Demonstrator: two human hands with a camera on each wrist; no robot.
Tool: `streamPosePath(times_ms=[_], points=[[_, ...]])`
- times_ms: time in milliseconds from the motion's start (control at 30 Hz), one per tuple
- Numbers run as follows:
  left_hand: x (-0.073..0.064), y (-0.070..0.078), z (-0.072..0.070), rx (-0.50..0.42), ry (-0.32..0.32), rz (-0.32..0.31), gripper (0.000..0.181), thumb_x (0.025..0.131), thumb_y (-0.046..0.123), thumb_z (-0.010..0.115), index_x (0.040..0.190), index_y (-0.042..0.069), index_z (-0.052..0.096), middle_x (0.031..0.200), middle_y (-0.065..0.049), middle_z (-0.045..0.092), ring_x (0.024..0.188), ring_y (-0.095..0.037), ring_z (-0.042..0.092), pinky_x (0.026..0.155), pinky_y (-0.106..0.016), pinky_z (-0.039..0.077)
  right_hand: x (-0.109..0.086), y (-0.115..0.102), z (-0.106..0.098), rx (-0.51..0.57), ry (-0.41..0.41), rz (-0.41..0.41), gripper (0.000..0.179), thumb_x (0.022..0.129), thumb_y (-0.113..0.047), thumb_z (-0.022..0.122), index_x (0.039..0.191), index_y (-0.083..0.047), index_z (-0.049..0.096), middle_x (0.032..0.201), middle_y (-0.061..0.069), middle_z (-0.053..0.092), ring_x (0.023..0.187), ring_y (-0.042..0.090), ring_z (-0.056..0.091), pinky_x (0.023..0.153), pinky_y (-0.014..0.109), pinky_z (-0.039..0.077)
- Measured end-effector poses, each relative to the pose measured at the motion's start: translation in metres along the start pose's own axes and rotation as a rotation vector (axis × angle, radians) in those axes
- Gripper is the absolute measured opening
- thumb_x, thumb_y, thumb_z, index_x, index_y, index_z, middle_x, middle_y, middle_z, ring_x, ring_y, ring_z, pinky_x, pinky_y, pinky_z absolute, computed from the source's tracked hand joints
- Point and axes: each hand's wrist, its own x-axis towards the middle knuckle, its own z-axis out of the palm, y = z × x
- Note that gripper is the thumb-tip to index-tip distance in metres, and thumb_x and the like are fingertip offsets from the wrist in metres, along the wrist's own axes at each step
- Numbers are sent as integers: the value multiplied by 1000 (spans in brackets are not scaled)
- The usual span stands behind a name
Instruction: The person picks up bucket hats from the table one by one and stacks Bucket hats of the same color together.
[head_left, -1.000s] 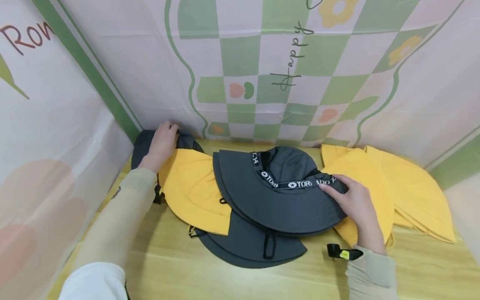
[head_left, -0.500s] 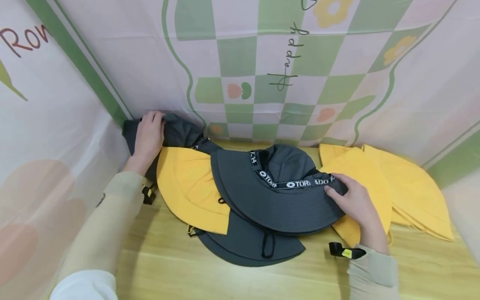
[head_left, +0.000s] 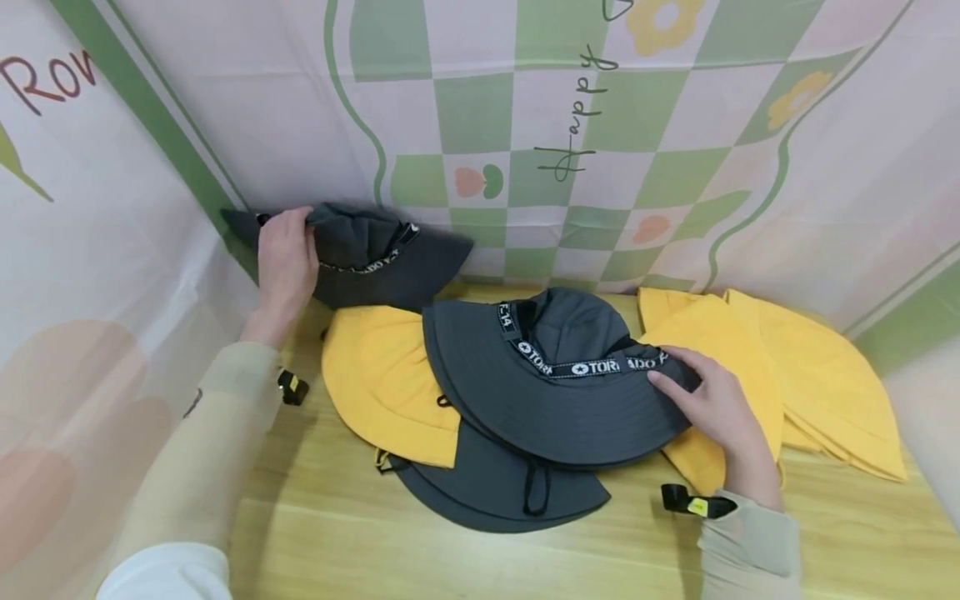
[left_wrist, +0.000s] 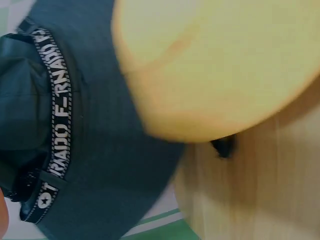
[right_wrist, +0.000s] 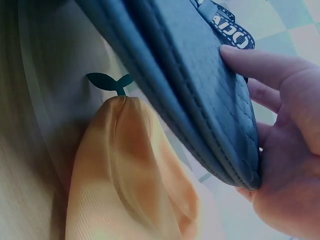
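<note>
At the back left my left hand point(head_left: 287, 262) grips a dark grey bucket hat point(head_left: 397, 279) by its crown side, holding it up against the wall. Its lettered inner band point(left_wrist: 60, 110) shows in the left wrist view. My right hand point(head_left: 712, 404) pinches the right end of another dark grey bucket hat point(head_left: 555, 425), thumb on the brim; in the right wrist view the doubled brim point(right_wrist: 200, 110) lies between thumb and fingers. That hat overlaps a yellow hat point(head_left: 390, 383) on its left and a further dark grey hat point(head_left: 502, 500) underneath.
Several folded yellow hats point(head_left: 832, 383) lie at the right, partly beneath the right hand. A yellow crown with a green sprout point(right_wrist: 112, 81) shows in the right wrist view. Printed cloth walls point(head_left: 480, 108) enclose the wooden tabletop point(head_left: 375, 558) at back and sides.
My left hand has lifted the back-left dark grey hat up and leftward, off the yellow hat, and its brim now spreads out to the right. The right hand has stayed nearly still.
</note>
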Motion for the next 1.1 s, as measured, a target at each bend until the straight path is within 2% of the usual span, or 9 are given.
streamPosePath(times_ms=[133, 267, 400, 533, 667, 733, 800, 933, 1100], points=[[5, 6, -5, -37, 96, 18, 28, 108, 11, 38, 120, -8, 55, 107, -30, 60, 101, -48, 55, 94, -56, 44, -1, -1, 0, 0, 44, -15, 45, 93, -26, 72, 131, -3, 64, 127, 29, 64, 120, 49, 56, 98, 62, 41], [9, 15, -9, -93, 167, 29, 31, 109, 15, 37, 118, -8, 56, 106, -29, 60, 98, -47, 55, 91, -54, 43, -2, -1, 0, -8, 87, 27, 44, 89, -28, 77, 126, -7, 69, 122, 25, 69, 118, 45, 61, 96, 54, 44], [10, 28, -14, -143, 203, 70, 30, 108, 14, 38, 115, -9, 56, 104, -29, 60, 96, -47, 55, 89, -54, 44, -1, 0, 0, -11, 96, 69, 46, 85, -31, 81, 123, -8, 72, 122, 25, 69, 118, 46, 61, 93, 49, 46], [10, 43, -16, -191, 209, 131, 26, 106, 10, 41, 113, -10, 56, 101, -29, 60, 93, -47, 55, 88, -54, 44, 0, 0, -1, 2, 74, 61, 48, 88, -32, 78, 125, -4, 69, 126, 29, 65, 121, 49, 58, 96, 57, 44], [7, 57, -16, -238, 166, 210, 21, 104, 5, 44, 113, -10, 55, 100, -30, 59, 93, -46, 55, 87, -54, 44, 0, -1, -2, 10, 50, 29, 44, 94, -26, 71, 129, -1, 64, 129, 31, 63, 123, 50, 55, 99, 59, 42], [5, 65, -16, -251, 130, 258, 20, 103, 3, 45, 114, -10, 55, 100, -30, 59, 93, -45, 56, 86, -53, 46, -1, -1, -2, 16, 43, 18, 43, 95, -23, 69, 131, -1, 63, 130, 31, 62, 124, 49, 55, 101, 52, 43], [3, 73, -16, -258, 82, 304, 19, 104, 3, 44, 115, -9, 55, 101, -28, 60, 93, -43, 57, 86, -52, 47, -1, -1, -2, 24, 42, 14, 41, 96, -22, 67, 132, -2, 62, 131, 31, 61, 124, 47, 55, 100, 37, 43], [-1, 90, -13, -265, 6, 379, 19, 104, 1, 45, 117, -7, 54, 102, -26, 60, 93, -40, 59, 84, -50, 50, -2, -2, -1, 52, 42, 9, 41, 96, -25, 68, 132, -7, 63, 132, 27, 62, 124, 43, 55, 93, 11, 36], [-7, 110, -1, -280, -61, 423, 17, 102, 1, 49, 117, -5, 54, 103, -23, 62, 93, -37, 61, 85, -48, 52, -2, -6, -2, 71, 32, 6, 40, 96, -28, 68, 133, -11, 64, 133, 24, 63, 123, 40, 54, 90, 4, 31]])
